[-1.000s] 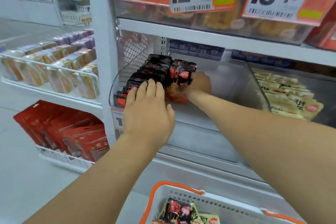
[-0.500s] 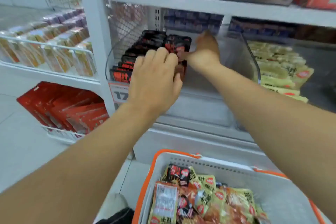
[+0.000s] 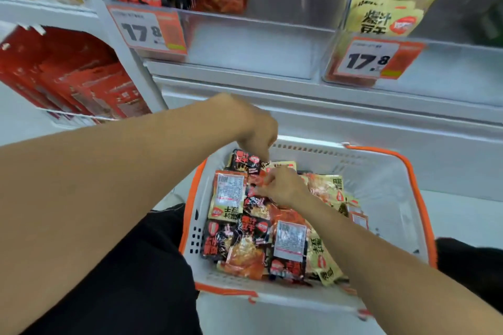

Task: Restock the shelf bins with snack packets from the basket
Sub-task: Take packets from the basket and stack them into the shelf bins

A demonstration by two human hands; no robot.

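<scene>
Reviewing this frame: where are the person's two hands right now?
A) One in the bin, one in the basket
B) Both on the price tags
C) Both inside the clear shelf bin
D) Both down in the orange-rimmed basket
D: the left hand and right hand both reach among the snack packets in the basket.

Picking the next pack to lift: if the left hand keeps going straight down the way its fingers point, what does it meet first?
Most likely the black snack packet at the far end of the basket. The left hand points its fingers down right at that packet's upper right corner. Whether it already touches is unclear.
</scene>
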